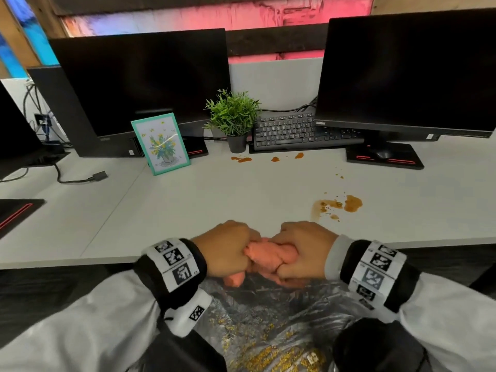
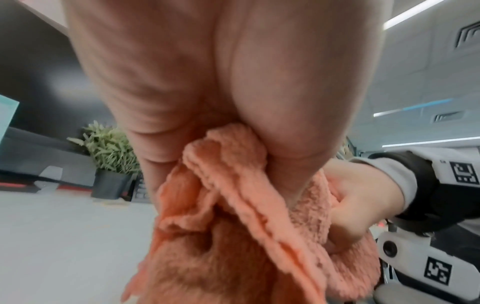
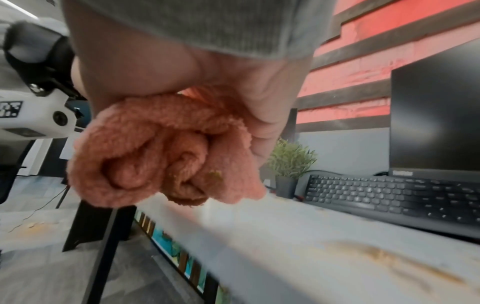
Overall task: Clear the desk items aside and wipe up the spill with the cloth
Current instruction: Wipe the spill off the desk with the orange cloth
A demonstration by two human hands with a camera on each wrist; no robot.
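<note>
Desk [image 1: 188, 200] edge — both hands' grip clenched on cloth [image 1: 271, 253]; plant [image 1: 233, 114] in pot [image 1: 236, 143].

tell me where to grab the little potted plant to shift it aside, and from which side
Grip the plant's dark pot, not the leaves, which would likely bend. Come from the front: the keyboard crowds its right and a monitor stands behind-left. Both the left hand and right hand grip the cloth, so free one first.
</note>
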